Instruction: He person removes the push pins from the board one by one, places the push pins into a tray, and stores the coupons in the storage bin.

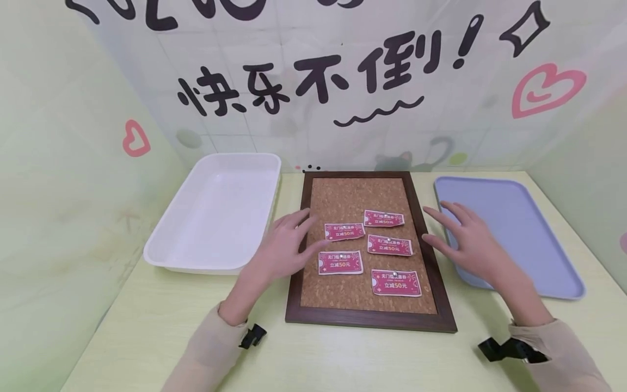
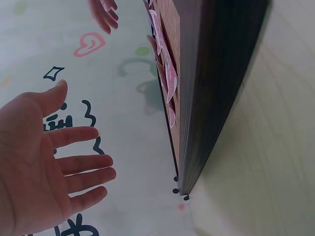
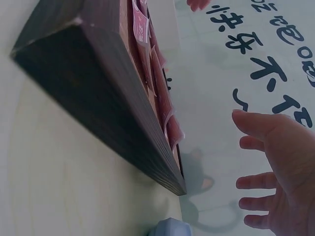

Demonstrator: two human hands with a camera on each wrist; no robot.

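Note:
A corkboard (image 1: pixel 355 196) in a dark brown wooden frame lies on the table, its far edge near the wall. Several pink paper coupons (image 1: pixel 340 263) are on it in two uneven columns, each with a small pin near its top edge. Over the board's left side my left hand (image 1: pixel 283 246) hovers with spread, gently bent fingers and holds nothing. Off the right frame edge, my right hand (image 1: pixel 467 239) is raised likewise, nothing in it. Both wrist views show the hands (image 2: pixel 59 162) (image 3: pixel 280 172) above the board's level; the coupons (image 2: pixel 170 81) lift slightly from the cork.
To the left of the board stands a white plastic tray (image 1: pixel 168 261) with raised sides. A flat bluish-purple tray (image 1: pixel 509 218) lies to the right, partly under the right hand in the head view. Printed wall sheeting (image 1: pixel 294 141) borders the table's back and sides.

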